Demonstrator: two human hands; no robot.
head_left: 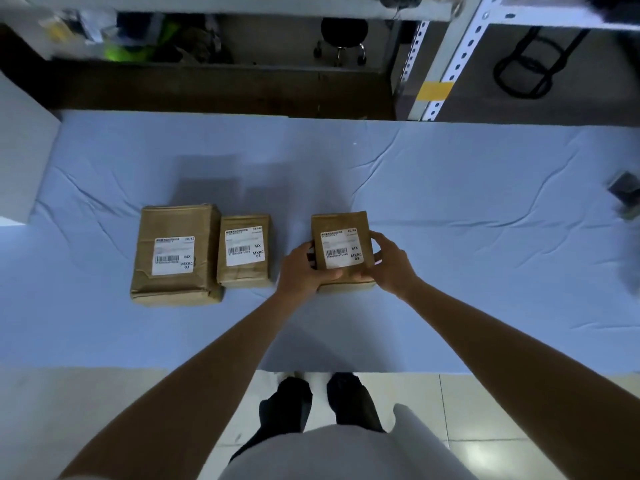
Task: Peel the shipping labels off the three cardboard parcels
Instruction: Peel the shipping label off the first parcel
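Three brown cardboard parcels lie on a table covered with a light blue cloth [450, 209]. The large parcel [175, 282] is on the left and carries a white label [174, 255]. Just to its right lies a medium parcel [244, 271] with its own white label [245, 246]. The small parcel [341, 223] sits in the middle, its white label [343, 248] facing up. My left hand [300, 270] grips this small parcel's left side with the thumb on its top. My right hand [389, 263] grips its right side, thumb on the near edge.
A dark small object [625, 192] lies at the table's right edge. A white box [20, 161] stands at the far left. Metal shelving [446, 71] and a black stool [343, 32] are beyond the table. My feet stand on tiled floor below the near edge.
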